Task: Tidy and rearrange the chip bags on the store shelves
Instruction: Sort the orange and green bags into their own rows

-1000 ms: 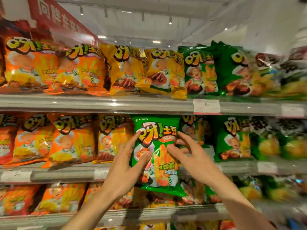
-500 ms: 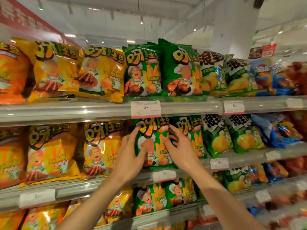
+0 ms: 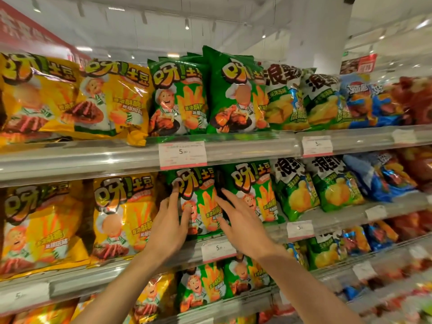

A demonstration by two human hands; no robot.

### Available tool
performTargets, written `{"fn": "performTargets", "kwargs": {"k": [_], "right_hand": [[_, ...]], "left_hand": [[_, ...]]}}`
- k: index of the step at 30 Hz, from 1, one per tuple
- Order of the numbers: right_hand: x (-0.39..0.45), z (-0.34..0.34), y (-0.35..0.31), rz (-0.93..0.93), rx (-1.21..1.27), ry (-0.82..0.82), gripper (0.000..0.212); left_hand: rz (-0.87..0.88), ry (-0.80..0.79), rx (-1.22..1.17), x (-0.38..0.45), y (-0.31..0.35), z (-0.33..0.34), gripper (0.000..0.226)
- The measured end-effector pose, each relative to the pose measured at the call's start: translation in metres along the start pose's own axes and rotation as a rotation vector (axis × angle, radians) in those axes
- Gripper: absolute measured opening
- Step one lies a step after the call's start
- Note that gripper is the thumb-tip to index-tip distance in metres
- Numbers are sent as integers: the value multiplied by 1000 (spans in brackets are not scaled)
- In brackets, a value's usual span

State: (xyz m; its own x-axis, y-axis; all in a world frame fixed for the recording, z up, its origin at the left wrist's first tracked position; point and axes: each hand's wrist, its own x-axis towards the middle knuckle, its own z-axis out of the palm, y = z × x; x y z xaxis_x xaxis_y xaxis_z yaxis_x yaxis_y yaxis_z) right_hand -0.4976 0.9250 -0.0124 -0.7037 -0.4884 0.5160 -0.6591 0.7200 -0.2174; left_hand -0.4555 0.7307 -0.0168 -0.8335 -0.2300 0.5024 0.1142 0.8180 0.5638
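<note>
Fingers (image 3: 174, 197) still on green bag (image 3: 201, 202), now pushed fully onto shelf (image 3: 327, 226).

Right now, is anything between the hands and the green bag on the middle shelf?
Nothing visible. The left hand and right hand already rest with straight fingers on the green bag, which stands in its slot on the middle shelf.
</note>
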Motion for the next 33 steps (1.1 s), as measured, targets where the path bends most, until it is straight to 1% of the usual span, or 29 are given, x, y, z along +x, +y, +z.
{"fn": "performTargets", "kwargs": {"k": [1, 3, 5, 6, 9, 11, 12, 14, 16, 20, 23, 25, 29, 33], "right_hand": [[0, -1, 1, -7, 4, 45, 51], [0, -4, 6, -16, -47, 196, 44], [0, -5, 16, 47, -103, 330, 44], [1, -5, 22, 105, -129, 356, 47], [4, 5, 37, 264, -178, 304, 65], [3, 14, 45, 279, -181, 250, 74], [2, 18, 50, 268, -185, 242, 77], [1, 20, 55, 259, -182, 242, 79], [2, 20, 58, 262, -176, 239, 79], [3, 13, 54, 289, -127, 233, 80], [3, 2, 37, 307, -28, 305, 75], [2, -4, 16, 308, 81, 320, 73], [-4, -5, -40, 287, 298, 259, 70], [-13, 1, -101, 297, 440, 170, 67]], "left_hand": [[9, -8, 19, 1, 1, -1, 70], [32, -2, 63, -1, 2, -6, 70], [82, 45, 118, -9, 5, -16, 69], [127, 80, 154, -14, 5, -23, 66], [255, 223, 328, -22, -10, -45, 54], [218, 287, 447, -23, -27, -57, 46], [165, 287, 494, -24, -36, -61, 46], [62, 233, 544, -27, -47, -65, 54], [38, 198, 566, -28, -53, -63, 57], [41, 168, 539, -23, -51, -62, 56], [58, 125, 446, -26, -52, -71, 60], [92, 115, 376, -32, -55, -82, 59], [115, 95, 238, -51, -68, -107, 57], [58, 54, 89, -80, -81, -143, 53]]}}
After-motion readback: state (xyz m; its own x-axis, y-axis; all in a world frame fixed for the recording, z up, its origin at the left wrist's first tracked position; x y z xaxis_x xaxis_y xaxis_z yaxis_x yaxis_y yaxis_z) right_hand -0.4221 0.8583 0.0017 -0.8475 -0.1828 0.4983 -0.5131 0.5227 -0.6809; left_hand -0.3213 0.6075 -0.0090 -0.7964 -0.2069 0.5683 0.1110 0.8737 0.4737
